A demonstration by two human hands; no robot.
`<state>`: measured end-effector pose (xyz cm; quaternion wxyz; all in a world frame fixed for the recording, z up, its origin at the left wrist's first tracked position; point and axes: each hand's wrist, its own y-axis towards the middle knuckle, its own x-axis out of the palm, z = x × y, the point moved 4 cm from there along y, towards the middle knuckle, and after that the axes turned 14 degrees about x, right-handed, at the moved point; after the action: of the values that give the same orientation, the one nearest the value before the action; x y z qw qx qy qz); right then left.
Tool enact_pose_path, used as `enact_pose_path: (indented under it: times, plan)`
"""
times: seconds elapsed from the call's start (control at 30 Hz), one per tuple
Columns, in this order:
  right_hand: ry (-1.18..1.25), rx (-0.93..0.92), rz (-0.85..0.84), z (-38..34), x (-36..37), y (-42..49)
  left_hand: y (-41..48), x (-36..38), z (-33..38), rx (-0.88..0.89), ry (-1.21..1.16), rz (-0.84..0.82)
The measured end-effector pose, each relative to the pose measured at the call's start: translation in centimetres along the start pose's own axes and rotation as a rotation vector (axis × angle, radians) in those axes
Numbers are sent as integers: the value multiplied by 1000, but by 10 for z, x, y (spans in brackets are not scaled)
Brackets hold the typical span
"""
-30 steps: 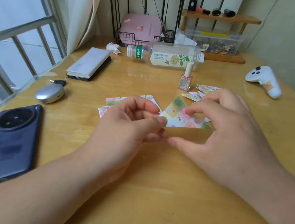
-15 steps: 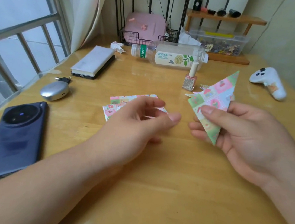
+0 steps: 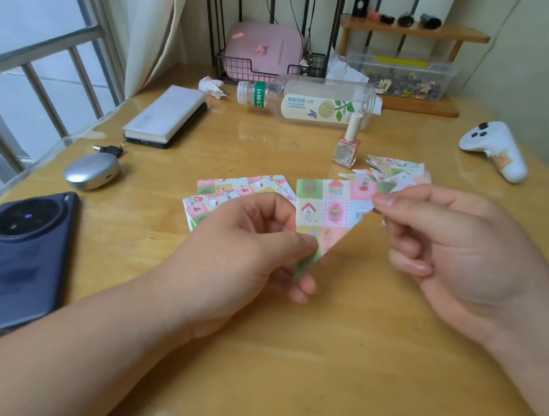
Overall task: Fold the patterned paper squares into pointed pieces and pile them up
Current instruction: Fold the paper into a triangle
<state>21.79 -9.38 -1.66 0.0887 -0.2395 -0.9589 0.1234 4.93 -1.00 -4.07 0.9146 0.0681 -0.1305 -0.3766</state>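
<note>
A folded triangle (image 3: 329,210) is held up over the middle of the table (image 3: 283,362), clear of the wood. Its lower tip is pinched between thumb and forefinger of the left hand (image 3: 243,259), and its upper right corner is pinched by the right hand (image 3: 450,248). The paper is thus kept taut, probably for the next crease. Unfolded squares (image 3: 234,189) lie fanned just behind the left hand, within easy reach. The pile (image 3: 397,168) of finished pieces sits behind the right hand, toward the back edge, beside a polish bottle (image 3: 348,144).

Glossy wooden table (image 3: 283,362), patterned paper (image 3: 331,207)
</note>
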Motion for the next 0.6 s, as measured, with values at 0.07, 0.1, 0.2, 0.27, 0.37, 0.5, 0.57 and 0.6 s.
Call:
enact_pose_path:
  times: [0.07, 0.1, 0.2, 0.27, 0.37, 0.5, 0.57, 0.6]
  plan:
    - [-42, 30, -34, -2, -4, 2, 2, -4, 2, 42, 47, 46]
    - [-52, 59, -66, -1, -4, 4, 3, -5, 2, 46, 61, 56]
    - [-55, 95, -106, 3, -3, 7, 3, -5, 1, 28, 41, 61]
    - [-54, 83, -103, 3, -6, 9, 3, -6, 0, 28, 42, 103]
    - [-174, 61, -56, 1, -14, 12, 5, -11, 1, 78, 62, 221]
    - [-268, 21, 54, -8, -33, 18, 6, -16, 4, 114, 14, 317]
    - [-186, -6, 122, -18, -49, 23, 5, -18, 7, 145, 160, 309]
    - [-158, -9, 153, -22, -57, 25, 5, -20, 10, 168, 252, 293]
